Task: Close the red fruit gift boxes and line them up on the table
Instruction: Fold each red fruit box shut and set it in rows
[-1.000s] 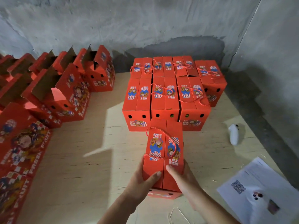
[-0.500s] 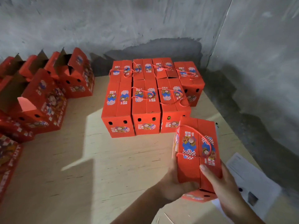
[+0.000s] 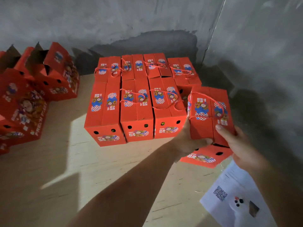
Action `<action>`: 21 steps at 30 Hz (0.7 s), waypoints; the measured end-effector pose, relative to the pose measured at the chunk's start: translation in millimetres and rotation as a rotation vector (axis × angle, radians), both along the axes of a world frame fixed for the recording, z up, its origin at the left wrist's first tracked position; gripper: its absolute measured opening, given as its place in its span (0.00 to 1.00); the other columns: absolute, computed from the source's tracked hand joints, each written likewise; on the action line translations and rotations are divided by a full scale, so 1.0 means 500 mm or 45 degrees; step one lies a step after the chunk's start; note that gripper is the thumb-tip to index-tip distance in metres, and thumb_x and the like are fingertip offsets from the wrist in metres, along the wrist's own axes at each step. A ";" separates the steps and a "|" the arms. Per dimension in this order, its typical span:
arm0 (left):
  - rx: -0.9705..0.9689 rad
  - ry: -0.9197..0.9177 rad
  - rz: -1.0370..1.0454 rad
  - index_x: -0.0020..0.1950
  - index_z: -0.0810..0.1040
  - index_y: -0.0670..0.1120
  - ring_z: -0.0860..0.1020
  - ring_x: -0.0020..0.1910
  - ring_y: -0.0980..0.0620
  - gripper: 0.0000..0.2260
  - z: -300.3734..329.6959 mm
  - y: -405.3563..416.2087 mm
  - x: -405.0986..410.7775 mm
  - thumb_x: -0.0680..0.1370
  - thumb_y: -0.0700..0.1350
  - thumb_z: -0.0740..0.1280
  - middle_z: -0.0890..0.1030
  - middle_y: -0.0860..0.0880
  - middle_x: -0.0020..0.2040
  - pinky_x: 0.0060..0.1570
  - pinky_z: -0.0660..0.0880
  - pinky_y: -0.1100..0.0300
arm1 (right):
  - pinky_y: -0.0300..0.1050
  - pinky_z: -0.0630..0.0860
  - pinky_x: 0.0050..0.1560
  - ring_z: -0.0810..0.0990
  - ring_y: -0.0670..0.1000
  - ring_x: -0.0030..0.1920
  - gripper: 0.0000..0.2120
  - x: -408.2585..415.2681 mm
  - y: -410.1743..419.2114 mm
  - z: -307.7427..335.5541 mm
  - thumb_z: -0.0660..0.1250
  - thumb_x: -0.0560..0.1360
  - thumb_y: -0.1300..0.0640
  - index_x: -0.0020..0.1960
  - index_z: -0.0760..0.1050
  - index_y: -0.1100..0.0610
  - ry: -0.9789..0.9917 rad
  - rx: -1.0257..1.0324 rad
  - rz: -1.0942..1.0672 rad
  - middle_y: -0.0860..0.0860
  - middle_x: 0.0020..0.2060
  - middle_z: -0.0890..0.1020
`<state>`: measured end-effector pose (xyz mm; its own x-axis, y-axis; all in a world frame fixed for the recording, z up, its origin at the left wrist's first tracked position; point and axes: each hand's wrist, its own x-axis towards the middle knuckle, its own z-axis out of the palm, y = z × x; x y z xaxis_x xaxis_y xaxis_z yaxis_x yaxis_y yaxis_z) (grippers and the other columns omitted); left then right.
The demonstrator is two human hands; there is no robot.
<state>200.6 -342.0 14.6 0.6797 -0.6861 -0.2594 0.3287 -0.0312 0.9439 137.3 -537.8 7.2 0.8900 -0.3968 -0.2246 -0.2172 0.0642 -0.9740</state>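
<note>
Here the table carries the closed row at frame centre; the held box hovers just right of it, long axis running parallel. Left hand and right hand grip its near end, fingers clamped on the lid.

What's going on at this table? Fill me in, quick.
A person is packing red fruit gift boxes. Both hands hold one closed box in the air, the left hand at its near left side and the right hand at its right, just right of the front row of closed boxes lined up on the table. Open boxes with flaps up wait at the left. A printed sheet lies at the near right.
</note>
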 end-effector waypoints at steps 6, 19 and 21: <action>0.140 -0.087 0.067 0.79 0.56 0.55 0.79 0.55 0.65 0.41 -0.004 -0.041 0.069 0.75 0.41 0.78 0.78 0.53 0.66 0.44 0.76 0.75 | 0.49 0.84 0.41 0.87 0.58 0.52 0.19 0.094 -0.046 0.000 0.75 0.72 0.44 0.62 0.80 0.42 0.064 0.060 0.138 0.52 0.55 0.87; 1.331 -1.340 -0.061 0.75 0.67 0.58 0.64 0.68 0.40 0.27 -0.049 -0.101 0.113 0.78 0.48 0.71 0.65 0.48 0.71 0.68 0.63 0.46 | 0.49 0.84 0.40 0.87 0.59 0.51 0.19 0.246 -0.103 -0.089 0.75 0.74 0.48 0.63 0.79 0.50 0.263 0.136 0.115 0.56 0.54 0.87; 1.376 -1.550 -0.164 0.72 0.70 0.56 0.66 0.69 0.42 0.21 -0.053 -0.097 0.138 0.80 0.49 0.69 0.70 0.49 0.71 0.68 0.62 0.46 | 0.47 0.84 0.38 0.88 0.57 0.48 0.17 0.260 -0.105 -0.093 0.75 0.73 0.47 0.61 0.80 0.49 0.272 0.097 0.095 0.55 0.51 0.88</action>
<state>269.7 -390.5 -11.9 0.7869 -0.6169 -0.0135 -0.6083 -0.7792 0.1509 267.3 -590.5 -39.4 0.8454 -0.3064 -0.4376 -0.4247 0.1115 -0.8985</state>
